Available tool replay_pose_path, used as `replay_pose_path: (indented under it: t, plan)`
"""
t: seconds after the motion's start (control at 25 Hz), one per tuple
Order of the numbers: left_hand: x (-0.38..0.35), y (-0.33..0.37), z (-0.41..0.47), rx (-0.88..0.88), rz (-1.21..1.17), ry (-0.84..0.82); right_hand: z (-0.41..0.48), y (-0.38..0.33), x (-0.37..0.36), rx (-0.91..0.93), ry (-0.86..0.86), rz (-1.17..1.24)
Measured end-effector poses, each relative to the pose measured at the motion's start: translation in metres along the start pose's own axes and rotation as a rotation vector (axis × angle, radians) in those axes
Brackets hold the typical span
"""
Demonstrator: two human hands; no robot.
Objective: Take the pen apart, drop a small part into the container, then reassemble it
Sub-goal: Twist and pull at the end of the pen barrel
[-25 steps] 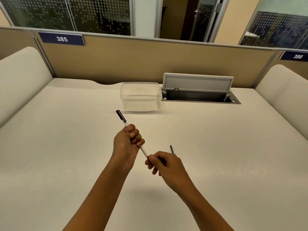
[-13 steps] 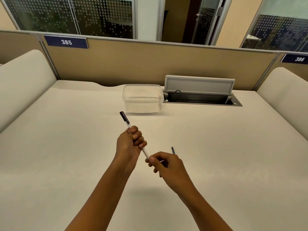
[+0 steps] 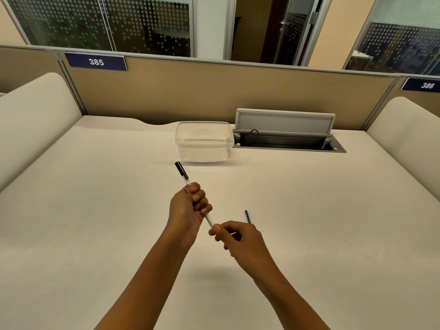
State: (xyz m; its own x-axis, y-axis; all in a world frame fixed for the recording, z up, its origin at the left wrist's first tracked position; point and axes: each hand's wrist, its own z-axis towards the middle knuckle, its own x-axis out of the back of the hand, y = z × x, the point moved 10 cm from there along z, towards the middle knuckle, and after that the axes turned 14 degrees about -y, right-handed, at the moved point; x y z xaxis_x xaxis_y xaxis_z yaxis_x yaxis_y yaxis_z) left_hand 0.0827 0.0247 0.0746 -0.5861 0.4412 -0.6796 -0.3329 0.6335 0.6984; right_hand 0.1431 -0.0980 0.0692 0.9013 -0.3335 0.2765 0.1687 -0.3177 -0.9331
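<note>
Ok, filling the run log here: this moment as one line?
left hand: grips pen mid-barrel | right hand: pinches pen's near end | thin blue stick: just past right hand | container: beyond pen, untouched

I'm on the single head view here, riding high over the desk [image 3: 95, 234], facing forward and tipped down. Both forearms come in from the bottom edge, so the lens sits just above and behind them. The left hand [image 3: 188, 208] and right hand [image 3: 240, 236] meet on the pen [image 3: 182, 173] close in, a little below mid-frame. Farther along the line of sight the container [image 3: 203, 141] stands near the desk's back edge. The partition [image 3: 214, 91] crosses behind it, with glass walls [image 3: 142, 25] across the top. It's a wide lens: the partition's top rail bows, and both side panels [image 3: 35, 120] curve in at the frame edges.
</note>
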Motion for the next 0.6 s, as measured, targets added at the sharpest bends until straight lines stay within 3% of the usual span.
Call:
replay_pose_path:
  t: [0.28,0.6]
  plan:
    - [0.001,-0.006,-0.002,0.039,-0.035,-0.007,-0.001,0.000,0.007,-0.002,0.050,-0.052]
    - [0.005,-0.005,-0.002,0.043,-0.053,0.019,0.001,0.000,-0.008,-0.004,-0.086,0.035]
